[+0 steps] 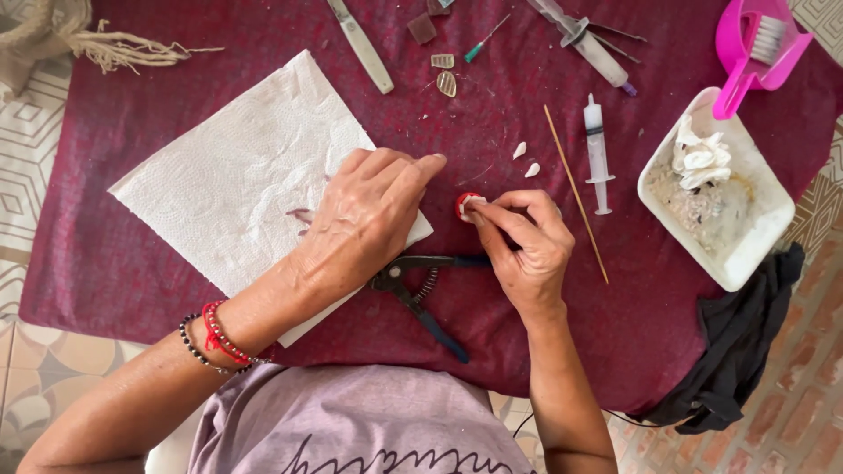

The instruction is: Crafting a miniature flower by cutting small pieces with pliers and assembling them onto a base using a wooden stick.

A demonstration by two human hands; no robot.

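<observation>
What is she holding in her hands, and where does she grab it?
The right hand pinches a small white piece against a little round red object. The left hand rests flat on the white paper towel.

Two syringes (597, 151) (587, 44), one wooden skewer (575, 191), one pair of pliers (420, 294), one paper towel (237, 175), one white tray (762, 237), two small white chips (525, 160), one pink dustpan (757, 48).

Lighting: bright, even daylight; shadows soft and short beneath the hands; white paper towel (241, 167) and white tray (768, 197) near overexposed; focus sharp at centre; slight softness and wide-angle stretch toward edges; no motion blur
</observation>
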